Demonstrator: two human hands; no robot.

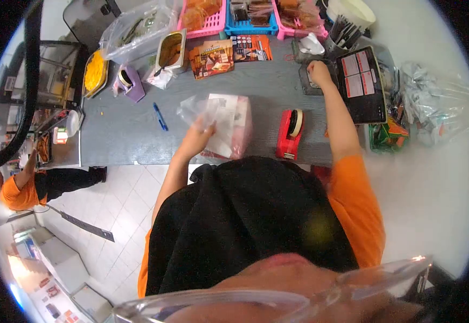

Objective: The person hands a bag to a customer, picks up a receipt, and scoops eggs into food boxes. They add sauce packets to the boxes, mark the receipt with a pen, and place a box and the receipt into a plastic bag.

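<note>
My left hand (199,137) is closed on a clear plastic bag (189,110), whose loose end fans out to the left. The bag lies against a white and pink package (241,116) near the front of the grey table. My right hand (318,73) reaches to the back right, over a dark shallow container (309,85). Its fingers are curled in, and what they hold, if anything, is hidden. Between my arms stands a red tape dispenser (288,140) with a roll of tape. A blue pen (160,117) lies left of my left hand.
Pink (213,22) and blue baskets (250,26) of packets line the back, with leaflets (213,59) before them. A tablet (361,81) stands beside my right forearm. A metal pan (171,51), purple tape dispenser (131,86) and yellow-filled tray (95,74) sit left. A co-worker (21,188) stands far left.
</note>
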